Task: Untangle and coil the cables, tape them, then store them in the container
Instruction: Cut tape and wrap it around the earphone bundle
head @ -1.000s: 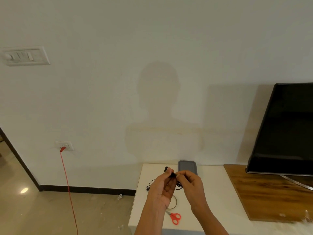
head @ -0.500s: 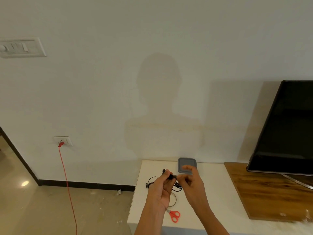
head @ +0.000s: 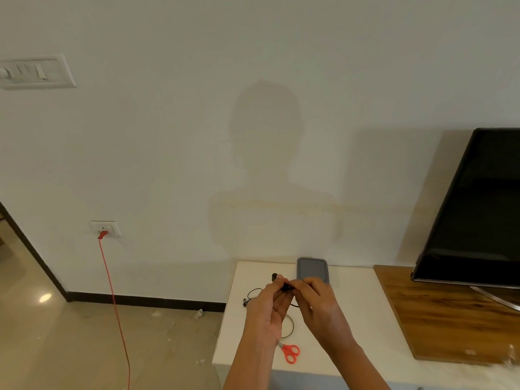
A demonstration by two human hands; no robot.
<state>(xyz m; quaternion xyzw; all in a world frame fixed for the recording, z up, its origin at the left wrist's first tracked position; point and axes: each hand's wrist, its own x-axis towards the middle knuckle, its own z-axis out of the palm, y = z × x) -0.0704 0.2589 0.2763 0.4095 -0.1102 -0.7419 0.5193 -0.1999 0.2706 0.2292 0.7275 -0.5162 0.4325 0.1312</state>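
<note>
Both my hands are raised over the white table [head: 360,327]. My left hand [head: 266,313] and my right hand [head: 319,304] pinch a thin black cable [head: 284,287] between their fingertips; one black end pokes up past my left fingers. More black cable [head: 251,295] trails onto the table left of my left hand. A thin ring, maybe a tape roll [head: 289,329], lies under my hands, partly hidden. The grey container [head: 312,270] stands at the table's back edge, just beyond my right hand.
Red-handled scissors [head: 291,352] lie near the table's front edge. A wooden board [head: 450,319] on the right carries a black TV [head: 484,215]. A red cord [head: 112,299] hangs from a wall socket [head: 105,228] down to the floor on the left.
My right hand has come back from the grey container to the cable beside my left fingertips. The left hand has hardly moved.
</note>
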